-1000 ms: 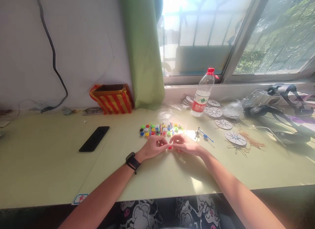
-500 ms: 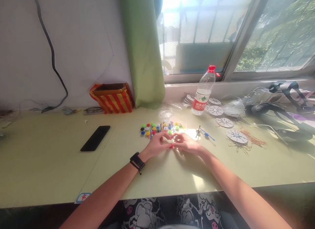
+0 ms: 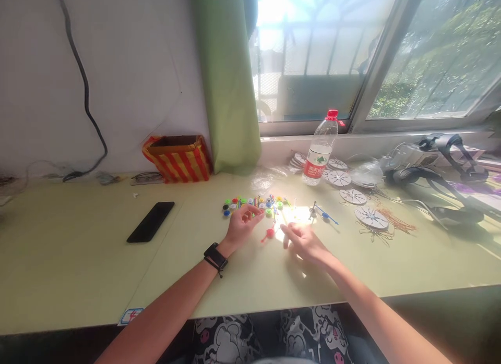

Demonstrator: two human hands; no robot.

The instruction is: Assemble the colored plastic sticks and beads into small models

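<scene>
My left hand (image 3: pixel 241 226) hovers at the near edge of a cluster of small coloured round pieces (image 3: pixel 226 207), its fingers loosely curved and apart. It covers part of the cluster. Just right of it, a red round piece with a thin red stick (image 3: pixel 270 232) lies on the table, touched by neither hand. My right hand (image 3: pixel 307 243) is to the right of that red piece, with thumb and forefinger apart and nothing visible between them. Farther right are a blue round piece with a blue stick (image 3: pixel 325 216) and a grey piece with an upright dark stick (image 3: pixel 312 213).
A water bottle (image 3: pixel 319 155) with a red cap stands near the window. White slotted discs (image 3: pixel 371 217), orange strings (image 3: pixel 397 221) and a black headset (image 3: pixel 442 197) lie to the right. A phone (image 3: pixel 151 221) and a red-and-yellow striped box (image 3: pixel 178 163) are on the left.
My hands have parted from their joined position. The red piece is now uncovered on the table; the left hand has shifted up-left towards the cluster, the right hand slightly right.
</scene>
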